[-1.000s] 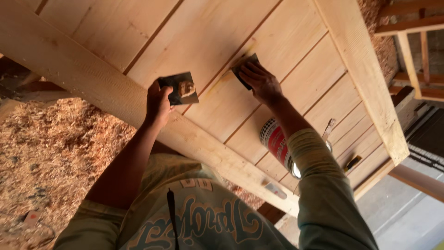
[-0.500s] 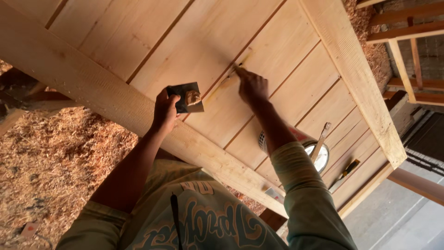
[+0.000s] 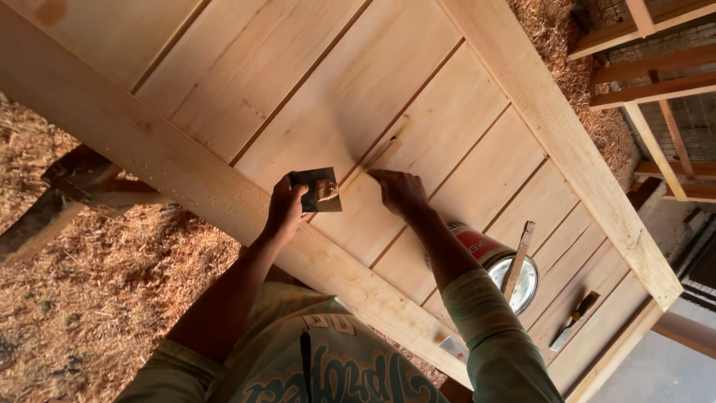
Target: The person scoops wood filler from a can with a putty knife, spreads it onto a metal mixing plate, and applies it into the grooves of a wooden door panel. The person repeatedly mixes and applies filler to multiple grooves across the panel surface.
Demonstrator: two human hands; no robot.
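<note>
I count two hands in view. My left hand [image 3: 286,209] has its fingers clamped on one small dark square plate [image 3: 316,190], which carries one lump of tan putty [image 3: 326,189] on its upper face; the plate hangs just over the wood, near the thick frame rail. My right hand [image 3: 400,192] presses down on the large pale plank door panel [image 3: 313,89], its fingers drawn together at the tips and touching one of the grooves between boards; whether they pinch anything I cannot tell. A short dark gap [image 3: 382,151] shows in that same groove just ahead of the fingertips. Beyond my right forearm I see one round tin can with a red label [image 3: 492,257], open, lying on the boards, with one flat wooden stick [image 3: 518,257] resting across its mouth. Further down the panel lies one slim tool with a dark handle [image 3: 573,321], and one small pale flat piece [image 3: 453,347] sits near the lower rail; I cannot make out what it is. The panel counts several long boards set in two thick rails, lying flat like a counter, raised off the ground. Under and around it the floor is heaped with reddish wood shavings [image 3: 82,291]. To the right stands a wooden frame of slats [image 3: 656,89], and a strip of grey concrete floor [image 3: 656,369] shows at the corner.
</note>
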